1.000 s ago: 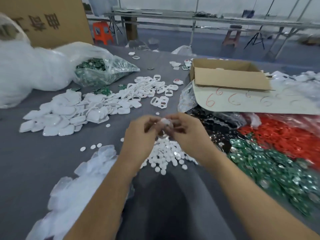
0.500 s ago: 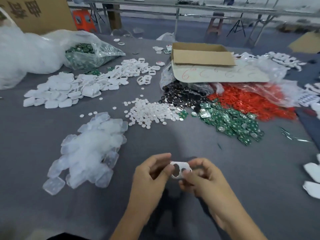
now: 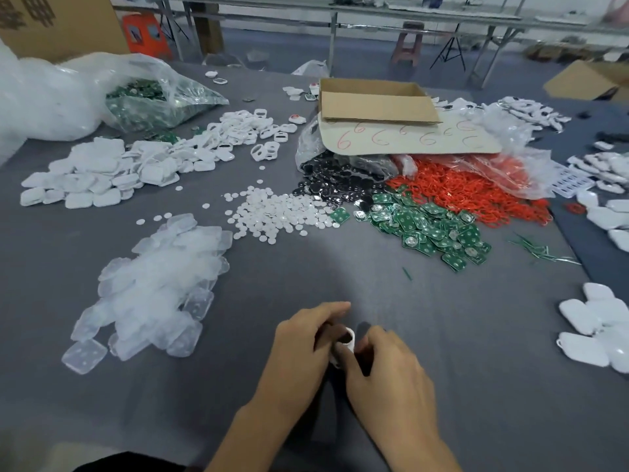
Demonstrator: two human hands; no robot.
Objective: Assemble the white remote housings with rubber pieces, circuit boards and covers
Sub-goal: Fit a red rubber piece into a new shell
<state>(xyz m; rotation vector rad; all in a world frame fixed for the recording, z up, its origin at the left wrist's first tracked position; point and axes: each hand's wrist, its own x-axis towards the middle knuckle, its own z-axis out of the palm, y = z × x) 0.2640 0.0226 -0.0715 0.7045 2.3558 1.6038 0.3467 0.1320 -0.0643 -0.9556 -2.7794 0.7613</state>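
Left hand (image 3: 306, 345) and right hand (image 3: 384, 366) meet at six o'clock over the grey table (image 3: 476, 335). Both curl their fingers round one white remote housing (image 3: 345, 338) and pinch it between them; most of it is hidden.

At ten o'clock from the hands lies a heap of clear rubber pieces (image 3: 160, 287). At twelve o'clock lie small white discs (image 3: 275, 212), and green circuit boards (image 3: 432, 226) spread at one o'clock, touching red rings (image 3: 469, 195) and black parts (image 3: 337, 185) behind them. White covers (image 3: 92, 175) pile up farther off at ten o'clock.

Beyond, at twelve o'clock, an open cardboard box (image 3: 374, 100) sits on a cardboard sheet (image 3: 408, 139) scrawled with red "6"s. A brown carton (image 3: 51, 22) at eleven o'clock bears dark characters, too cropped to read.
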